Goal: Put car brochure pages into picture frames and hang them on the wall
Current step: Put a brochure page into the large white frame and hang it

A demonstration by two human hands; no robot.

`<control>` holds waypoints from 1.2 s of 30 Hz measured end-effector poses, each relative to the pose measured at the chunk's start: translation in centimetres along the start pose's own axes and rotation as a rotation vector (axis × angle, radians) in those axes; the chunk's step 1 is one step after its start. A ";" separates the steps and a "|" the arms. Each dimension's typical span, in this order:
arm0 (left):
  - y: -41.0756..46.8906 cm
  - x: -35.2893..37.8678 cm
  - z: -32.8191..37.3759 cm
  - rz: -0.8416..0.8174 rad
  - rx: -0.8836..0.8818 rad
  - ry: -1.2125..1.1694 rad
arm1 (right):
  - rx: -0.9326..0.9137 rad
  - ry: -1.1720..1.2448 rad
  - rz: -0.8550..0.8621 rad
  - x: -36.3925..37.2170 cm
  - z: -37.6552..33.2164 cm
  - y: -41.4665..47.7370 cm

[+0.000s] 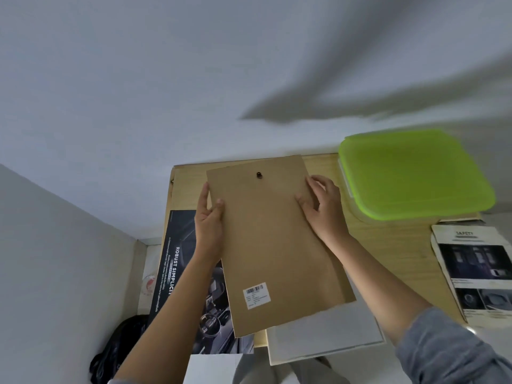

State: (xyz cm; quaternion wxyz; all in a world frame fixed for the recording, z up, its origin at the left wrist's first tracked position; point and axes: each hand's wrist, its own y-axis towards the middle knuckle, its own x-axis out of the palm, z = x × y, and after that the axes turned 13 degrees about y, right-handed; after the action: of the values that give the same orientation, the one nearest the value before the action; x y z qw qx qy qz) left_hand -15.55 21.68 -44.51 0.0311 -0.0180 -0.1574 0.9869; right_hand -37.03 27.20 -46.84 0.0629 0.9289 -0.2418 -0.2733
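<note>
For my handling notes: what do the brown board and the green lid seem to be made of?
The brown board: probably fibreboard or stiff cardboard, matte; dull even brown, flat and unbent. The green lid: likely plastic, smooth; bright uniform colour, rounded moulded corners.
</note>
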 end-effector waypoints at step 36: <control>-18.5 21.1 -15.1 -0.191 0.511 1.447 | 0.602 0.346 0.200 -30.4 12.7 -18.3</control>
State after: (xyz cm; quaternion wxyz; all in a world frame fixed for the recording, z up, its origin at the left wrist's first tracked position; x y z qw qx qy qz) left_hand -34.86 45.28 -53.66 0.2146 -0.6371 0.1340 0.7281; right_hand -58.55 58.16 -47.57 -0.1469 0.9101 -0.3869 -0.0211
